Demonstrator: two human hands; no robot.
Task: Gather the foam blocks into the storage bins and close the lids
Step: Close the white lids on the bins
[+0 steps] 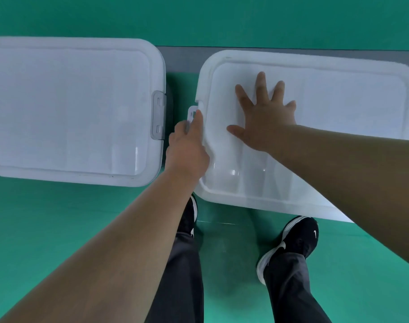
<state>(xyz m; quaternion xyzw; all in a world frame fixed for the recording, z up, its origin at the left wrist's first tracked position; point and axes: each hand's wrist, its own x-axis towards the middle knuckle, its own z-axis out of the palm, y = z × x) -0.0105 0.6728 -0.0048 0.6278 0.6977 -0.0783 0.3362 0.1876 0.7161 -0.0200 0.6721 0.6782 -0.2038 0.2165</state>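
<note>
1. The right hand (266, 120) lies flat with fingers spread on the right bin's lid (315, 127). It grips nothing; I judge it presses the lid down so the clasp can seat.
2. The left hand (188, 148), at nine o'clock of that lid, pinches the white latch (192, 115) between thumb and curled fingers. The latch stands out from the lid edge, not yet snapped home.
3. The left bin (68, 108), at nine o'clock of the view, has its lid on and its grey latch (158, 114) folded flat, so it looks finished.
4. No foam blocks show on the green floor (59, 229). Presumably they sit inside both bins, though the cloudy lids hide them.
5. The right bin's far edge is cut off at three o'clock, so its other latch cannot be seen.
</note>
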